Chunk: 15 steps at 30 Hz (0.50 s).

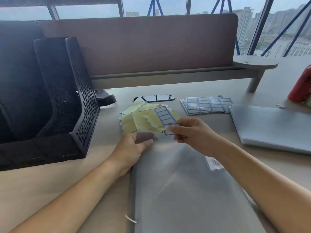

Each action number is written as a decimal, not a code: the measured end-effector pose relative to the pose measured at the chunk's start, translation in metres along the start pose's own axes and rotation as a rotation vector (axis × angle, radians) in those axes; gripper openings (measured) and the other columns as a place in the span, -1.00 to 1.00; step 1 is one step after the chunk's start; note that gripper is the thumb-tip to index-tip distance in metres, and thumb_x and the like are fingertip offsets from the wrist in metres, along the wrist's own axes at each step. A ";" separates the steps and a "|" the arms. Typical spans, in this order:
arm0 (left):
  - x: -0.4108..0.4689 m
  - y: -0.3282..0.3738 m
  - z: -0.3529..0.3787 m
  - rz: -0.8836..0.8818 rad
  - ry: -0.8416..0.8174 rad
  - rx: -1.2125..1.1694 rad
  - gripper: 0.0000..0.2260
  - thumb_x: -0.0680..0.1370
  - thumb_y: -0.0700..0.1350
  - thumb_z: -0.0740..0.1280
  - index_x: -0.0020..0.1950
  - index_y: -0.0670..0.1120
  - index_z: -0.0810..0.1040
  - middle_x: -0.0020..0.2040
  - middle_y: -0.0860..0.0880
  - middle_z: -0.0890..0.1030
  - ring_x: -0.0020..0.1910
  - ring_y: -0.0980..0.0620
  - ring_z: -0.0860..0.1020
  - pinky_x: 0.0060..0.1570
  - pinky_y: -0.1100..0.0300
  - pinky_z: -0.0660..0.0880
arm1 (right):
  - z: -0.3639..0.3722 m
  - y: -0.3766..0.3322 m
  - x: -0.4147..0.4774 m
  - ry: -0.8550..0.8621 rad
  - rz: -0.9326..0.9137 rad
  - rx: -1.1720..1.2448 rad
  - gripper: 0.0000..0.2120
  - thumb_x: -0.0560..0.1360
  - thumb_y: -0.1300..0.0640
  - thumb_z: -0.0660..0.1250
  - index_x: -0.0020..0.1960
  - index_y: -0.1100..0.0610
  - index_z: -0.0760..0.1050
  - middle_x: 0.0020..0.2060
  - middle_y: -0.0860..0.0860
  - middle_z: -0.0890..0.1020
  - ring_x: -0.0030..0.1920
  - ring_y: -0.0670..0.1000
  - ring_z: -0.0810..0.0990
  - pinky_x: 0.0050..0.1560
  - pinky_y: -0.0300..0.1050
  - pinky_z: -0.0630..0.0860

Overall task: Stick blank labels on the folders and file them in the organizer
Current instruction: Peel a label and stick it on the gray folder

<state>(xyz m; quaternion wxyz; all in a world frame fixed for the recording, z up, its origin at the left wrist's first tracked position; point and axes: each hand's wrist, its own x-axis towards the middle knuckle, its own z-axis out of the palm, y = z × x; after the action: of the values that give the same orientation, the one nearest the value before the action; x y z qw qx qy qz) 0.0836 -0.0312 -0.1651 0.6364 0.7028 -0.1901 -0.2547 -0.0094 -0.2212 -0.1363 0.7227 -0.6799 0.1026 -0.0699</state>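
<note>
A translucent grey folder (181, 190) lies flat on the desk in front of me. My left hand (131, 148) rests on its top left corner, fingers spread flat. My right hand (193, 133) pinches a single blank blue-bordered label (169, 130) just above the folder's top edge. Behind it lie yellow backing sheets (141, 118), one still carrying a column of labels (164, 115). Full label sheets (207, 105) lie further right. The black perforated organizer (67, 98) stands at the left.
A stack of grey folders (272, 126) lies at the right. A red can (301, 86) stands at the far right edge. A brown divider panel (151, 47) runs along the back of the desk, with a cable slot (154, 98) before it.
</note>
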 end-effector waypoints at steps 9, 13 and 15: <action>-0.007 0.007 -0.008 0.243 0.079 0.303 -0.80 0.45 -0.14 0.51 0.00 0.09 0.61 -0.20 0.21 0.66 -0.23 0.32 0.58 -0.21 0.44 0.45 | 0.031 -0.046 -0.016 0.083 -0.055 -0.131 -0.96 0.44 0.17 0.47 -0.17 0.12 0.68 -0.27 0.05 0.63 -0.34 -0.07 0.49 -0.34 -0.21 0.34; -0.008 -0.004 -0.017 0.161 -0.030 -0.024 -0.63 0.36 -0.17 0.46 0.17 -0.08 0.63 0.07 -0.05 0.71 0.07 0.01 0.65 0.10 0.17 0.54 | 0.064 -0.030 -0.005 0.089 0.077 -0.295 -0.80 0.38 0.13 0.53 -0.09 0.26 0.67 -0.26 0.02 0.69 -0.45 -0.09 0.49 -0.45 -0.24 0.28; -0.008 -0.009 -0.021 0.175 -0.091 -0.104 -0.67 0.41 -0.28 0.46 0.17 -0.13 0.65 0.08 -0.10 0.70 0.05 0.01 0.65 0.07 0.20 0.52 | 0.070 -0.019 0.002 0.120 0.129 -0.295 -0.76 0.39 0.14 0.53 -0.05 0.31 0.66 -0.26 0.05 0.68 -0.48 -0.09 0.49 -0.46 -0.24 0.25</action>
<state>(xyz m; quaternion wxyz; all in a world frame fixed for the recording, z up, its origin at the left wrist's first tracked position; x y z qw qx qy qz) 0.0890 -0.0086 -0.1714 0.6826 0.6373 -0.2659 -0.2392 0.0102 -0.1555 -0.1138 0.6108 -0.7651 0.1981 -0.0481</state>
